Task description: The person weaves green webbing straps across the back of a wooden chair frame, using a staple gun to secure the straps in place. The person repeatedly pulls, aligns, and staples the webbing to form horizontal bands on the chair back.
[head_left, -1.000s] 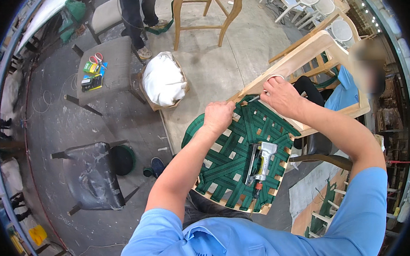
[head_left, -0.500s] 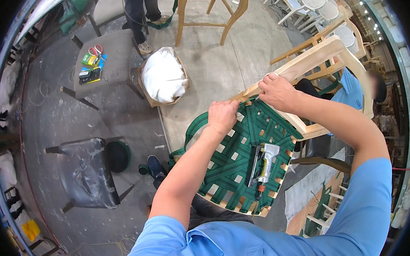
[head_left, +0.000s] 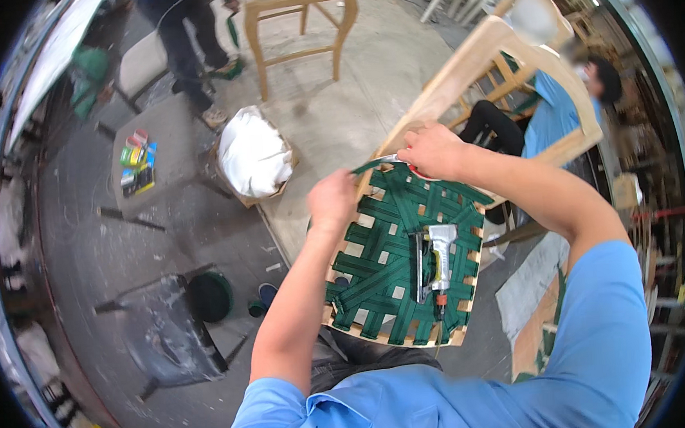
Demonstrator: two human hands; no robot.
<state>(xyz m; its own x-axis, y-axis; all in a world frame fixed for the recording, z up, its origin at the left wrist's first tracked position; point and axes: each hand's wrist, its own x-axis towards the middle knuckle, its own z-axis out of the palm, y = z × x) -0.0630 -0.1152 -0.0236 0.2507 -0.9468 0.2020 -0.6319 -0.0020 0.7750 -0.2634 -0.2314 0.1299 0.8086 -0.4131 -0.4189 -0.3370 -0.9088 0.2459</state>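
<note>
In front of me is a wooden chair frame (head_left: 460, 77), its seat woven with green webbing (head_left: 378, 278). My left hand (head_left: 332, 201) is closed on a green webbing strap (head_left: 367, 166) at the far left edge of the seat, holding it taut. My right hand (head_left: 435, 152) grips red-handled scissors (head_left: 388, 159), their metal blades pointing left against the strap. The fingers cover most of the scissor handles. A silver pneumatic staple gun (head_left: 441, 259) lies on the woven seat, its hose end toward me.
To the left, a grey chair (head_left: 161, 139) carries another pair of red-handled scissors and small boxes. A box with a white bag (head_left: 252, 153) stands beside it. One co-worker (head_left: 548, 115) sits at right; another person (head_left: 187, 47) stands far left near a wooden chair (head_left: 300, 28).
My left hand has moved left and down, drawing the strap out from the seat edge. Scissors now show in my right hand, against the strap. The view has shifted.
</note>
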